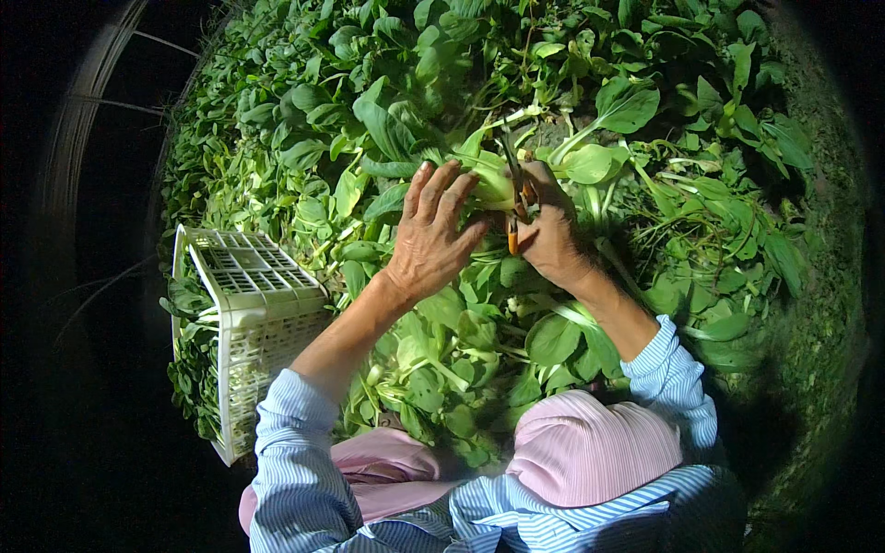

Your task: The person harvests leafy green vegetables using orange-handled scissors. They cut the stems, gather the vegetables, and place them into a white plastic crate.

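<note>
My left hand (432, 231) is laid over a leafy bok choy plant (492, 183), fingers across its leaves and thumb near its pale base. The plant lies tipped sideways, its base towards the right; my palm hides part of it. In my right hand (553, 225) is a pair of shears (512, 235) with orange on the handles. Their dark blades point away from me, close beside the plant's base. Shadow and fingers hide how far the blades are apart. Loose cut greens (429, 373) lie in a heap between my hands and my knees.
At the left, a white plastic crate (252, 304) rests on its side with greens (193, 373) inside. Dense standing plants (311, 104) fill the far side. Pulled stems and leaves (719, 214) lie to the right, beside a mossy-looking ground strip (830, 276). My pink-clad knees (594, 449) are close below.
</note>
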`<state>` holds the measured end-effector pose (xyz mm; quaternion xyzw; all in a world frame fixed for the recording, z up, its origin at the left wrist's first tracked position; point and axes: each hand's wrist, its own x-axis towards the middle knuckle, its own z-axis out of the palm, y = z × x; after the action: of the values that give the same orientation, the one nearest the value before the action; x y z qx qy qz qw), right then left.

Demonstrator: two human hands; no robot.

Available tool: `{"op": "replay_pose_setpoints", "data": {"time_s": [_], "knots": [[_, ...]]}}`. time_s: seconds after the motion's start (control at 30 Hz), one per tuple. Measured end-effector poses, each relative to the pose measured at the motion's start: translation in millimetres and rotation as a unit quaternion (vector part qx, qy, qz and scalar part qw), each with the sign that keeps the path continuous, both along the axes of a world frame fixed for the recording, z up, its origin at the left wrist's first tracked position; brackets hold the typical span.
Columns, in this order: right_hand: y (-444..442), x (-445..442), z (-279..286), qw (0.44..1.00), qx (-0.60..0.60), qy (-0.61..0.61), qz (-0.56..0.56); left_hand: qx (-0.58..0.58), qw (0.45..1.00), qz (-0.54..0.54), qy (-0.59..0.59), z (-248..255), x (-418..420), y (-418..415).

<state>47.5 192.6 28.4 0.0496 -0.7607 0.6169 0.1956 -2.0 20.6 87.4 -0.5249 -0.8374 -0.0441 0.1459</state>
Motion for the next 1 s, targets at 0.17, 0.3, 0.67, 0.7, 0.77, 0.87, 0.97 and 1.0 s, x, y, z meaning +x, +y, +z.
{"op": "replay_pose_setpoints", "data": {"time_s": [0.17, 0.3, 0.67, 0.7, 0.77, 0.87, 0.97, 1.0], "knots": [[-8, 17, 4, 0.997, -0.077, 0.014, -0.016, 0.086, 0.996, 0.015, 0.012, -5, 8, -1], [-16, 30, 24, 0.994, -0.111, 0.022, 0.004, 0.141, 0.99, 0.024, 0.014, -6, 21, -12], [-23, 27, 41, 0.942, -0.333, 0.033, 0.027, 0.025, 0.999, -0.013, 0.027, 51, 22, 5], [-18, 28, 45, 0.941, -0.336, 0.018, 0.029, 0.021, 1.0, -0.017, 0.016, 56, 22, 9], [-14, 29, 48, 0.897, -0.44, -0.008, 0.034, 0.012, 1.0, -0.023, -0.006, 68, 23, 19], [-11, 22, 17, 0.908, -0.415, 0.053, 0.0, -0.032, 0.999, -0.037, 0.0, 75, 21, 37], [-9, 24, -9, 0.954, -0.298, 0.036, -0.024, -0.076, 0.996, -0.042, 0.018, 85, 23, 42], [-11, 25, -13, 0.953, -0.304, 0.006, -0.021, -0.082, 0.995, -0.046, 0.026, 85, 23, 41]]}}
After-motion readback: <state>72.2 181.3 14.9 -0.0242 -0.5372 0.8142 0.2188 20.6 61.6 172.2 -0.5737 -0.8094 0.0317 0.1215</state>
